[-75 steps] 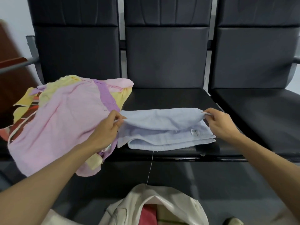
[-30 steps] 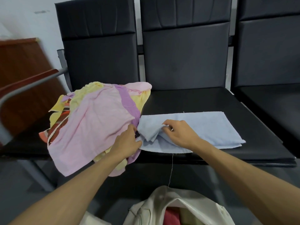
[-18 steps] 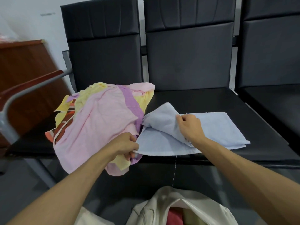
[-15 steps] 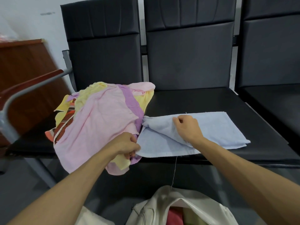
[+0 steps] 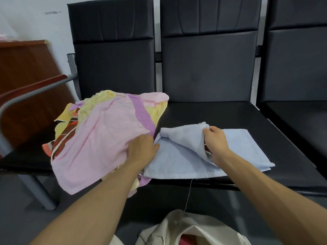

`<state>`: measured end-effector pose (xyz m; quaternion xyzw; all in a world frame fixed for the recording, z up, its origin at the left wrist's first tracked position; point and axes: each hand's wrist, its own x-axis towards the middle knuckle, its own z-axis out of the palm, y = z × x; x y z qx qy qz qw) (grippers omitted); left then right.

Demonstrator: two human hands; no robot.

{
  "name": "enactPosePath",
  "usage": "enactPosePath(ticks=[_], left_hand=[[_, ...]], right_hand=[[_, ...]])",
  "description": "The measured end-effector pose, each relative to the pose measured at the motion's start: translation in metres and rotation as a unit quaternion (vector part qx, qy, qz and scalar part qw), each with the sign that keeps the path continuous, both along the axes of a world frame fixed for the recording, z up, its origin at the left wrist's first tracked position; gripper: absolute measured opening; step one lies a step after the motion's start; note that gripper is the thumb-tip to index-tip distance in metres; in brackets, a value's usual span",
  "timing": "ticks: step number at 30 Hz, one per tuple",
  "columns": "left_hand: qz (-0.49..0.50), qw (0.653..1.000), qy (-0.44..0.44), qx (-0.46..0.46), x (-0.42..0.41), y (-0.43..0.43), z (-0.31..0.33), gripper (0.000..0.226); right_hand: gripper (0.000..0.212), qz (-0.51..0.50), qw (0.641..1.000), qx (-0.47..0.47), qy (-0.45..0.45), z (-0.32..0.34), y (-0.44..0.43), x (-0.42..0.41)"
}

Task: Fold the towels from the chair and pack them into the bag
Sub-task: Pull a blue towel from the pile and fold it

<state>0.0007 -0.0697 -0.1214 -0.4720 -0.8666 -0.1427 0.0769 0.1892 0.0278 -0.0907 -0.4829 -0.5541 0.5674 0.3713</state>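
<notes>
A light blue towel (image 5: 237, 147) lies folded on the middle black chair seat (image 5: 221, 114). My right hand (image 5: 215, 141) pinches its upper left flap and holds it raised above the lower layer. My left hand (image 5: 142, 150) rests at the towel's left edge, fingers closed against the pink towel (image 5: 99, 144) of the heap; what it grips is hidden. That heap of pink, yellow and striped towels covers the left seat. A cream bag (image 5: 192, 230) stands open on the floor below, with something red inside.
Three black chairs stand in a row against a white wall; the right seat (image 5: 300, 117) is bare. A grey metal armrest (image 5: 35, 91) and a brown wooden panel (image 5: 23, 82) are at the left. A loose thread hangs from the blue towel's front edge.
My right hand has carried the blue towel's left flap up and rightward, higher than half a second ago. My left hand has shifted slightly up onto the heap's edge.
</notes>
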Motion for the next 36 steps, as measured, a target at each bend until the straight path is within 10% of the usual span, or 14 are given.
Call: enactPosePath(ticks=[9,16,25,36], left_hand=[[0.111,0.971,-0.206,0.052,-0.017,0.014,0.002,0.032],[0.018,0.999,-0.001,0.043,-0.007,0.011,-0.005,0.021],[-0.006,0.999,-0.01,0.048,-0.007,0.04,-0.005,0.026],[0.176,0.876,-0.414,0.175,-0.011,0.061,0.008,0.032]], right_hand=[[0.022,-0.006,0.999,-0.03,0.025,0.006,-0.001,0.0],[0.019,-0.004,0.999,-0.024,0.044,0.014,-0.01,0.001],[0.02,-0.027,0.993,-0.062,0.093,0.013,-0.003,-0.005],[0.018,-0.051,0.966,-0.187,0.173,0.025,0.005,-0.001]])
